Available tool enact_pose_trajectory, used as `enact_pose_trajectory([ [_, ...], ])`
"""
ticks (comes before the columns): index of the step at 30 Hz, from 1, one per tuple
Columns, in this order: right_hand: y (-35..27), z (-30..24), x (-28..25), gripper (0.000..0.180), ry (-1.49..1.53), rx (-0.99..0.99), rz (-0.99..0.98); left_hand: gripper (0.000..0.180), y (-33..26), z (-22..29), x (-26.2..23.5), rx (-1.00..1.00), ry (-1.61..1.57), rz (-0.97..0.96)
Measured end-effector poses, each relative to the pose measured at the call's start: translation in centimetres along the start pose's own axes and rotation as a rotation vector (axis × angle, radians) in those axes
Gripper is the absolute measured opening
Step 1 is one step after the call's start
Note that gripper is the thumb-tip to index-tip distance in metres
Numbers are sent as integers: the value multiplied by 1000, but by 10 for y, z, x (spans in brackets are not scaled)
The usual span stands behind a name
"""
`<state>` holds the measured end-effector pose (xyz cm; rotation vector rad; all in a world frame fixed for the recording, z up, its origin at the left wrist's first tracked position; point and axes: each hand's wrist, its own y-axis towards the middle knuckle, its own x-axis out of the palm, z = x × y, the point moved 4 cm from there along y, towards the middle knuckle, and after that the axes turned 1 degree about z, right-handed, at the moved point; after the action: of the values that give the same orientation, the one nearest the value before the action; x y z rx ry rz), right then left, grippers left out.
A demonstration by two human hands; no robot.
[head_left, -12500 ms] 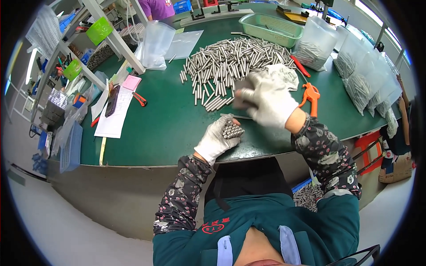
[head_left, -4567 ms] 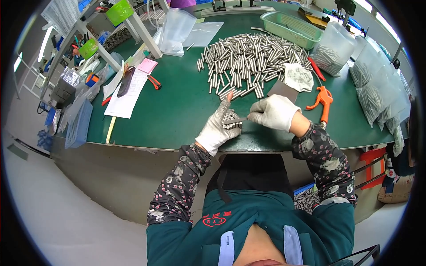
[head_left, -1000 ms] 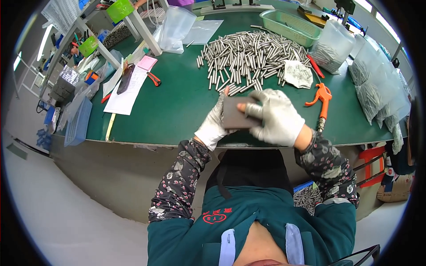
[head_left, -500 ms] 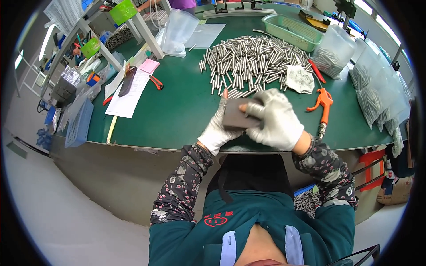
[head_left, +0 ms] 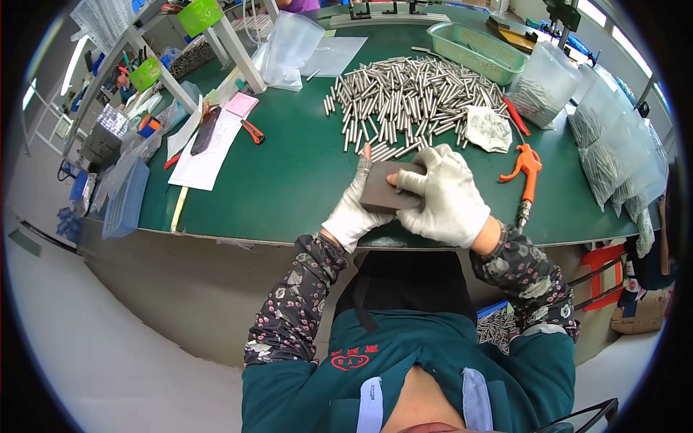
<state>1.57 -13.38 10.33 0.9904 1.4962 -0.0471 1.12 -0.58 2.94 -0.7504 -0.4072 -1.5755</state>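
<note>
the person stood at the near edge of a green surface (head_left: 289, 187), both hands in white gloves. the left hand (head_left: 355, 209) was cupped under and behind a dark brown flat block (head_left: 388, 189), its grip clenched on the block's left side with fingers pointing up toward the far side. the right hand (head_left: 444, 195) was laid over the block from the right, its grip grasping the right end with the thumb pressed across the face. the block sat between the two hands, held just above the near edge of the surface, a little right of centre.

just beyond the hands lay a wide heap of short metal rods (head_left: 404, 97), spread loosely across the middle of the surface. a crumpled white cloth (head_left: 487, 128) lay at the heap's right edge. right of the hands an orange air blow gun (head_left: 525, 167) rested on the surface, and a red-handled tool (head_left: 515, 115) lay beyond it. a green mesh basket (head_left: 476, 50) stood at the far side, with clear bags of rods (head_left: 613, 144) lined up along the right edge.

to the left lay a white sheet of paper (head_left: 206, 155) with a dark flat object on it, a pink notepad (head_left: 242, 105), and orange-handled pliers (head_left: 253, 131). a clear plastic bag (head_left: 292, 50) stood at the far left. a blue basket (head_left: 124, 202) hung off the left end.
</note>
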Motion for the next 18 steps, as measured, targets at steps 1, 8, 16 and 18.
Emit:
enact_pose_trajectory([
  [1,2,4,4,34,-37,24,51,103,-1,1,4,-28,-79,24],
  [8,8,4,3,32,-32,-14,28,110,5,-2,-26,424,606,-156],
  [16,-4,76,12,33,-359,438,-86,113,1,7,-20,534,1068,-56],
  [18,-10,78,12,32,-417,451,-103,112,3,6,-25,513,994,-73],
])
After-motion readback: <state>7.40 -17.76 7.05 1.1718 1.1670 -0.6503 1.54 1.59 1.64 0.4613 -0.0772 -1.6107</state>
